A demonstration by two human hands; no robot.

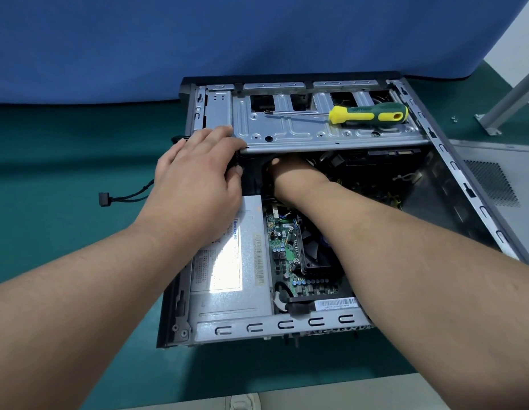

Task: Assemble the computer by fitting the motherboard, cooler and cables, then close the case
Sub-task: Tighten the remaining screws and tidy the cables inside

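My left grip curls over the near-left corner of the drive cage, fingers wrapped on its edge. My right grip reaches under that cage; I cannot tell what it holds. The motherboard lies flat in the case, nearer me than both grips, long axis running away from me.

Brightness: even and fairly bright, soft indoor light from above.
Glare: a white patch washes out the label on the power supply; fainter sheen on the drive cage.
Shadows: deep under the drive cage, where the right hand goes dark; soft shadow beneath the forearms.
Focus: centre sharp; motherboard print legible only in part.
Distortion: wide-angle bending at the edges, forearms stretched large.
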